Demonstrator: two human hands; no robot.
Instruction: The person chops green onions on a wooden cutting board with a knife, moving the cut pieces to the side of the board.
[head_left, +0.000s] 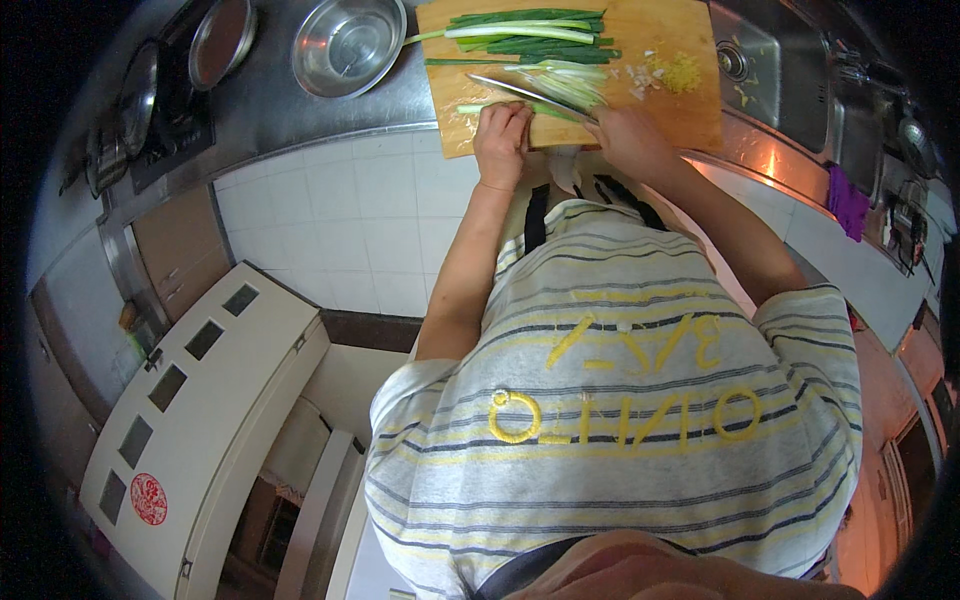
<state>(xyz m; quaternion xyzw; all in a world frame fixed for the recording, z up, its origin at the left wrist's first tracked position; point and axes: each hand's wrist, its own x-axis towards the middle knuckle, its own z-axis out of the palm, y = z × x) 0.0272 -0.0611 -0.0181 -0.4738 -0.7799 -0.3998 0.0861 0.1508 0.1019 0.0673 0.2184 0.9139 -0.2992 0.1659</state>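
A wooden cutting board (450, 139) lies on the counter before me. My left hand (502, 135) presses a green onion stalk (472, 109) against the board near its front edge. In my right hand (630, 139) is the handle of a kitchen knife (525, 93), its blade slanting across the board just beyond my left fingers. Cut strips of green onion (566, 81) lie beyond the blade. Farther back rest long green onion pieces (525, 34). Chopped white bits (643, 77) and a small heap of finely cut yellow pieces (681, 73) are on the right.
Left of the board stands a stainless steel bowl (349, 45), with a round metal pan (223, 43) farther left. A steel sink (780, 75) with yellow scraps is to the right. A purple cloth (848, 201) hangs over the counter edge.
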